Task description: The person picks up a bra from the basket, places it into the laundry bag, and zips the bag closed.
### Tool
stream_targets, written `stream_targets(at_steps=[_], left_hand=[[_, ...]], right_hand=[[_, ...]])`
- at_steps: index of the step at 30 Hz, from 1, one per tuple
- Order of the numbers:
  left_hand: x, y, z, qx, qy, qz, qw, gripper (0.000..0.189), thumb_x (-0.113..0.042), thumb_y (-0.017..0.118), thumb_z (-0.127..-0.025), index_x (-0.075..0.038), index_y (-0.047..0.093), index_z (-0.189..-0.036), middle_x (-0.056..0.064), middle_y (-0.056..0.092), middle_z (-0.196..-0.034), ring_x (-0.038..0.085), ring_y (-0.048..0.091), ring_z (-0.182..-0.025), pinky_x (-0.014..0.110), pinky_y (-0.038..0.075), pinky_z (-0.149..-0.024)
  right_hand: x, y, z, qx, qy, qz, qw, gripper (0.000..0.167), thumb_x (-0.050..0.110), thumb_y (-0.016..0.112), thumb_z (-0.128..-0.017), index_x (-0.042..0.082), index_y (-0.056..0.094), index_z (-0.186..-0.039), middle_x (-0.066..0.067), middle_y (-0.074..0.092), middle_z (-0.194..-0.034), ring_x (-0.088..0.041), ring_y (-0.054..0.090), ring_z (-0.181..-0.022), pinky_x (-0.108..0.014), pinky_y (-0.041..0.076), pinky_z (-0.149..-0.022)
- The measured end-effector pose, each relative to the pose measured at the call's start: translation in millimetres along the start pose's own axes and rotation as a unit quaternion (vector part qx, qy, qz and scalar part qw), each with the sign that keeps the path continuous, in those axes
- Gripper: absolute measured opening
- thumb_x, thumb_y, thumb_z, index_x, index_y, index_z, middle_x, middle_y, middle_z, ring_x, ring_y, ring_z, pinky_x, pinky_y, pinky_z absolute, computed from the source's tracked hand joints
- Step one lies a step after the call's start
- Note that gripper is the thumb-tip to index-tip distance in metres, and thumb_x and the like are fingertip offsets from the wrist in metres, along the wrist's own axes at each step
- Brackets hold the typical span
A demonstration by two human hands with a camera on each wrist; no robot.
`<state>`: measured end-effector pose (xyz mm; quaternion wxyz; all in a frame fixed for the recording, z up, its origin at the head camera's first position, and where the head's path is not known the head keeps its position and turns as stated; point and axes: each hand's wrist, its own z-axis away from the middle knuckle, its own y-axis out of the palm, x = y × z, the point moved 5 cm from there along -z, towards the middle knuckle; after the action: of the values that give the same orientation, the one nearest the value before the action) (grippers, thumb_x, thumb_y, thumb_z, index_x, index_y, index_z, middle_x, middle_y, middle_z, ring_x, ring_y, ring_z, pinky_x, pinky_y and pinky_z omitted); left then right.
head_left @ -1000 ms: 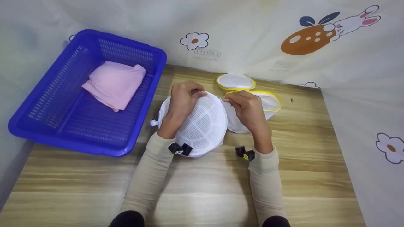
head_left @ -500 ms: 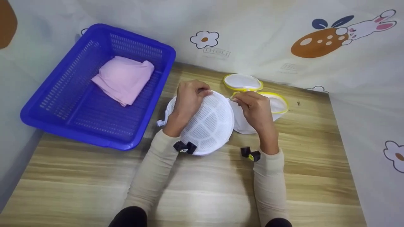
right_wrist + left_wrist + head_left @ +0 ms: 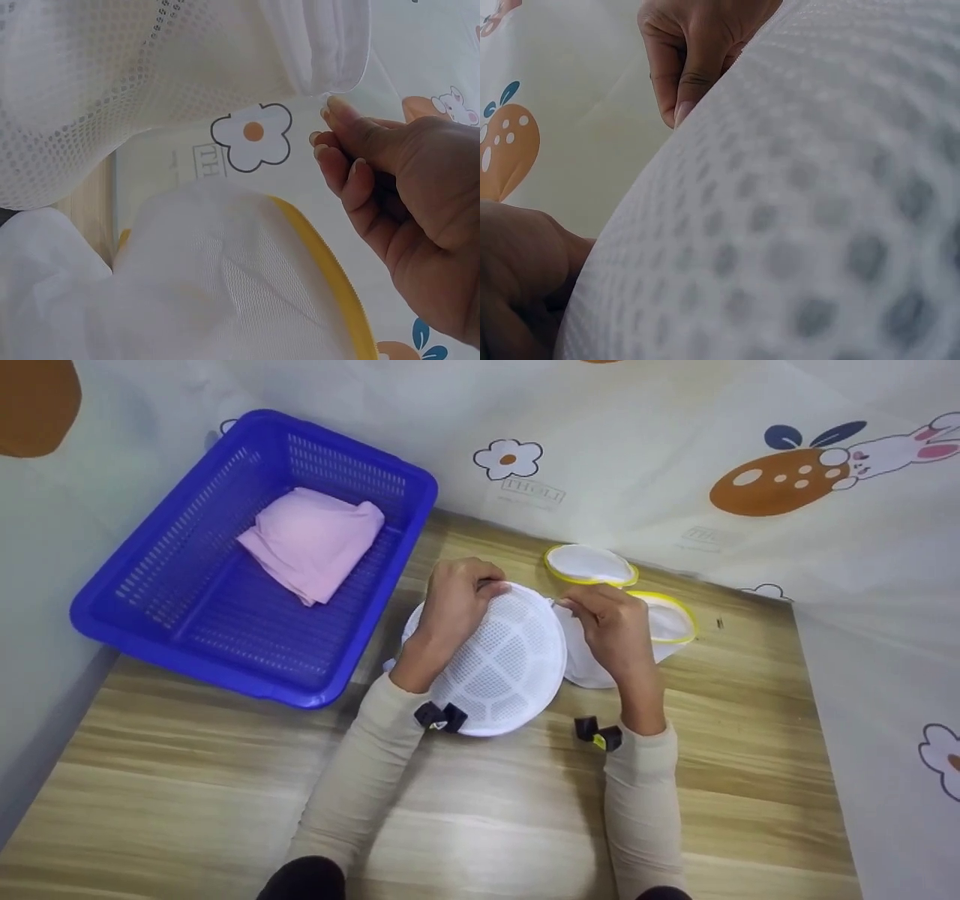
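In the head view, a round white mesh laundry bag (image 3: pixel 517 660) stands in the middle of the wooden table. My left hand (image 3: pixel 457 604) pinches its upper rim between thumb and fingers; the wrist covers the bag's left part. At the bag's upper right edge, my right hand (image 3: pixel 615 626) has thumb and forefinger pinched on a small end of the seam, perhaps a zipper pull. The right wrist view shows this right hand (image 3: pixel 405 195) at the corner of the mesh bag (image 3: pixel 187 60). Close mesh (image 3: pixel 780 225) fills most of the left wrist view.
A blue plastic basket (image 3: pixel 202 675) holds a folded pink cloth (image 3: pixel 315 544) at the left. Behind my right hand lies a white bag with yellow zipper edging (image 3: pixel 671 622), its round lid (image 3: pixel 589 564) turned back. A printed curtain (image 3: pixel 637 457) borders the table's far side.
The head view has shifted, so everything appears farther right. Both hands keep their pinch on the mesh bag with little movement. The white tab at its left is now mostly hidden.
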<state>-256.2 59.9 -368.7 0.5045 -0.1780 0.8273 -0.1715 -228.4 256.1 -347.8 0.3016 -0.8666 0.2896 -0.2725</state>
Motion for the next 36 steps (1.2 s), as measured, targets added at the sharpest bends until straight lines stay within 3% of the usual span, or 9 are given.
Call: stream_targets(at_steps=[15, 27, 36], left_hand=[[-1.9, -6.4, 3.2, 0.002, 0.016, 0.004, 0.9999, 0.009, -0.009, 0.076, -0.079, 0.000, 0.076, -0.082, 0.009, 0.072, -0.081, 0.023, 0.068, -0.077, 0.033, 0.053, -0.075], [3.0, -11.9, 3.0, -0.001, -0.019, -0.002, 0.9998, 0.001, -0.003, 0.075, -0.079, -0.003, 0.076, -0.080, 0.010, 0.071, -0.080, 0.023, 0.067, -0.077, 0.033, 0.053, -0.073], [1.7, -10.7, 0.7, 0.021, -0.036, -0.014, 0.9990, 0.004, -0.005, 0.073, -0.082, -0.002, 0.075, -0.081, 0.009, 0.071, -0.080, 0.023, 0.066, -0.077, 0.035, 0.051, -0.075]], right_hand=[[1, -1, 0.1, -0.007, -0.009, -0.002, 0.9999, 0.005, 0.002, 0.076, -0.077, 0.004, 0.075, -0.082, -0.004, 0.069, -0.075, -0.016, 0.062, -0.063, -0.031, 0.049, -0.053], [5, 5, -2.4, 0.003, -0.024, -0.011, 0.9996, 0.005, 0.002, 0.076, -0.078, 0.004, 0.075, -0.082, -0.005, 0.069, -0.076, -0.017, 0.061, -0.065, -0.031, 0.050, -0.055], [2, 3, -3.4, 0.005, -0.020, -0.015, 0.9997, 0.004, 0.003, 0.076, -0.079, 0.003, 0.075, -0.083, -0.005, 0.070, -0.078, -0.017, 0.062, -0.067, -0.030, 0.049, -0.055]])
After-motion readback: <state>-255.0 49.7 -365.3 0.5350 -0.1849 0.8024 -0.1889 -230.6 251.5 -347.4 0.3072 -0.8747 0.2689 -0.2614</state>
